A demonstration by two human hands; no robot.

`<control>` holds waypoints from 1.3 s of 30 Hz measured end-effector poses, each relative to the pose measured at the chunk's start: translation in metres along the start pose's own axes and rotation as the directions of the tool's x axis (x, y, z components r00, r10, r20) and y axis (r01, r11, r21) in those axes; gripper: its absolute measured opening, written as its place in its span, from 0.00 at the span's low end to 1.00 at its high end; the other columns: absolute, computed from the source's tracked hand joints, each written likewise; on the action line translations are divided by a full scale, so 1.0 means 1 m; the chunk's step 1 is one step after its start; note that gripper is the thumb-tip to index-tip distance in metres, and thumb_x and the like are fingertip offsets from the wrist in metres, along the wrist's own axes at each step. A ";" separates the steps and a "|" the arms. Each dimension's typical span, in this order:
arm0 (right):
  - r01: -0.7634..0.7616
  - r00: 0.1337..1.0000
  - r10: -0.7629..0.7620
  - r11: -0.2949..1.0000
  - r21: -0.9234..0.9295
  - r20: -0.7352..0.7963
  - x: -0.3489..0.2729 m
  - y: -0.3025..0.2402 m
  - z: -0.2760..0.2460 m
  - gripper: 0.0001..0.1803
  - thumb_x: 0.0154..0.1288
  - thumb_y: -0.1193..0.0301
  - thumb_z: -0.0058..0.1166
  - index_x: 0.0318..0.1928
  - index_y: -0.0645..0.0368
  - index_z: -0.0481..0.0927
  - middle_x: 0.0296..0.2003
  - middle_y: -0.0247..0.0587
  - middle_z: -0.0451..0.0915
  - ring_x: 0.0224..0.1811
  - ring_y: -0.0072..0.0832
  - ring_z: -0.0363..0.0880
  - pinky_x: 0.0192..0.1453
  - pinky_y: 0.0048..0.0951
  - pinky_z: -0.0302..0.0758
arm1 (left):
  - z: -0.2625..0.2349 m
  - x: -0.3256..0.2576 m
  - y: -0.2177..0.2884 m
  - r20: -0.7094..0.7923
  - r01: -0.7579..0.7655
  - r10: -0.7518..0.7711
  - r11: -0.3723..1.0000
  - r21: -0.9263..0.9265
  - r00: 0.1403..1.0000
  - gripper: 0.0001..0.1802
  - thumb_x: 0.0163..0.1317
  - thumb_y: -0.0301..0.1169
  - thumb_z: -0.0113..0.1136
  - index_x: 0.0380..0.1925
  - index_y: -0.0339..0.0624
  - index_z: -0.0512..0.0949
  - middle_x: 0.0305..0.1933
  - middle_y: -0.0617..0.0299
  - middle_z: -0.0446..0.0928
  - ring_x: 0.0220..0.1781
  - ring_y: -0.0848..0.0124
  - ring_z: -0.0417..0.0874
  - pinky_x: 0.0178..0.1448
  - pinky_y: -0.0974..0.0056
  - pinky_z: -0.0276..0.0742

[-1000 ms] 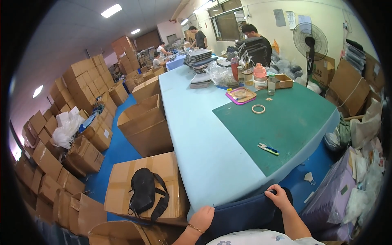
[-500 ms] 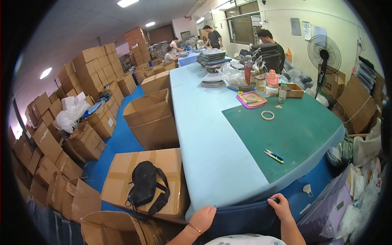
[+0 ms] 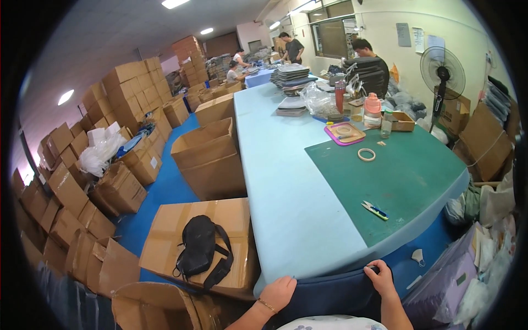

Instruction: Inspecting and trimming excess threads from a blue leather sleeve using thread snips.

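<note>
A dark navy fabric piece (image 3: 333,297), flat and padded-looking with a straight seamed upper edge, hangs between my hands at the near end of the table. My left hand (image 3: 278,293) is closed on its upper left corner. At the upper right corner, my right hand (image 3: 379,276) pinches the edge between thumb and fingers. The lower part of the fabric drops out of view in front of my body. Beyond my hands, thread snips (image 3: 375,210) with blue and yellow-green parts lie on the green mat (image 3: 341,176).
The long table (image 3: 280,214) has a light blue cover. On it are a tape roll (image 3: 367,155), a pink-rimmed tray (image 3: 335,139), bottles and stacked dark pieces (image 3: 294,78). A black bag (image 3: 199,247) lies on a carton (image 3: 159,231) at left. A fan (image 3: 441,71) stands right; several people work farther back.
The view has shifted slightly, so the scene sits a little farther right. Both hands keep their holds on the navy fabric, which hangs much as before.
</note>
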State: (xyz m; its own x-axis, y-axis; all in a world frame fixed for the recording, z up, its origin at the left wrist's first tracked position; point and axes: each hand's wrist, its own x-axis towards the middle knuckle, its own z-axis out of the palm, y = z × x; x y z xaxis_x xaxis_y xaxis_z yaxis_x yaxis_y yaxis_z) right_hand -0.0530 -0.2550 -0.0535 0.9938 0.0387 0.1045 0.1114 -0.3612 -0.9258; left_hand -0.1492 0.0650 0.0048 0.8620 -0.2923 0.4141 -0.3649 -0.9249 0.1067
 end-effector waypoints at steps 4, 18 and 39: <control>0.051 0.999 -0.051 0.997 -0.058 -0.007 -0.001 -0.011 -0.003 0.12 0.52 0.68 0.62 0.34 0.61 0.78 0.34 0.42 0.75 0.39 0.35 0.75 0.46 0.30 0.71 | 0.002 -0.001 0.000 0.022 0.039 -0.039 0.999 -0.009 0.999 0.04 0.55 0.29 0.52 0.31 0.46 0.74 0.28 0.62 0.71 0.31 0.65 0.78 0.28 0.63 0.75; 0.194 0.981 -0.187 0.957 -0.214 0.054 -0.001 -0.022 -0.003 0.12 0.54 0.70 0.60 0.38 0.60 0.78 0.38 0.45 0.79 0.45 0.42 0.75 0.51 0.35 0.70 | 0.001 -0.002 -0.004 0.097 0.120 -0.107 0.984 -0.132 0.989 0.06 0.58 0.35 0.58 0.31 0.45 0.77 0.30 0.59 0.72 0.32 0.60 0.78 0.33 0.59 0.75; 0.267 0.957 -0.234 0.943 -0.201 0.173 -0.005 -0.034 -0.009 0.13 0.54 0.68 0.58 0.40 0.60 0.79 0.36 0.46 0.79 0.43 0.43 0.76 0.49 0.35 0.71 | -0.003 0.010 -0.014 0.329 0.135 -0.059 0.968 -0.213 0.943 0.05 0.54 0.25 0.51 0.27 0.41 0.77 0.30 0.54 0.72 0.37 0.55 0.76 0.40 0.55 0.74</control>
State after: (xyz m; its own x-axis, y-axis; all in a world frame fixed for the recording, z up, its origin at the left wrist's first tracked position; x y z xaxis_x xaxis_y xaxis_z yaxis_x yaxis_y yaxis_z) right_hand -0.0618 -0.2516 -0.0195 0.9250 0.2830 0.2536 0.3698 -0.5175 -0.7716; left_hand -0.1360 0.0756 0.0101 0.9496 -0.3012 0.0869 -0.3121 -0.8825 0.3518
